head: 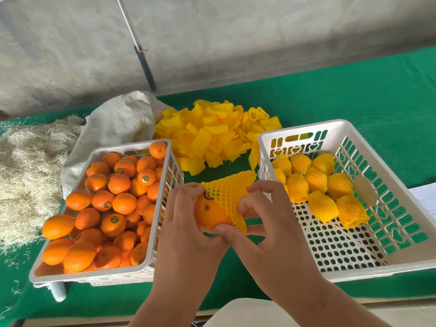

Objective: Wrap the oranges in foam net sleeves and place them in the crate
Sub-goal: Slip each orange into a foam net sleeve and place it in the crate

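Yellow foam net sleeve (227, 197) half over smooth orange (211, 214)

Pale straw heap (28, 166), white sack (118, 119), green cloth (354, 95)

An orange (211, 214) is held over the green table cover (354, 95) by the left hand (186, 223), while a yellow foam net sleeve (227, 197), stretched open by the right hand (264, 223), is partly drawn over it. A white crate (162, 185) of bare oranges (111, 204) is seen at left; a second white crate (368, 142) with wrapped oranges (316, 185) at right. Loose sleeves (212, 135) are heaped between them, farther back.
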